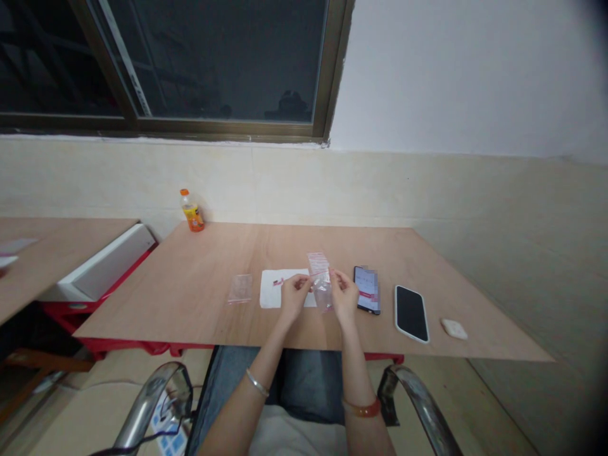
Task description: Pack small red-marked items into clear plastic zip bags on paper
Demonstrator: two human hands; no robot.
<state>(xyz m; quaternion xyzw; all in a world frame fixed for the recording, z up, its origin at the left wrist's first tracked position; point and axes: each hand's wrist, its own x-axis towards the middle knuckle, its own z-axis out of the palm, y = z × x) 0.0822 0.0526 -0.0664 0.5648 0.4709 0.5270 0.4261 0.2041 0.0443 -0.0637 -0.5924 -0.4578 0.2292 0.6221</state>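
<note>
Between my two hands I hold a small clear zip bag (323,294) by its upper edge, where a thin red line runs across. My left hand (295,292) pinches the left end of that edge, and my right hand (344,292) pinches the right end. Just beyond the bag lie more clear bags (317,259) with red lines, overlapping in a row. Under and beside my left hand rests a white sheet of paper (270,294) with small red marks. Farther left, another clear zip bag (240,288) lies flat on the wooden table (190,304).
Right of my hands lie a lit phone (367,290), a white-edged phone (411,313) with a dark screen, and a small white case (454,329). An orange drink bottle (192,211) stands at the back left. Metal chair armrests (161,392) flank my legs.
</note>
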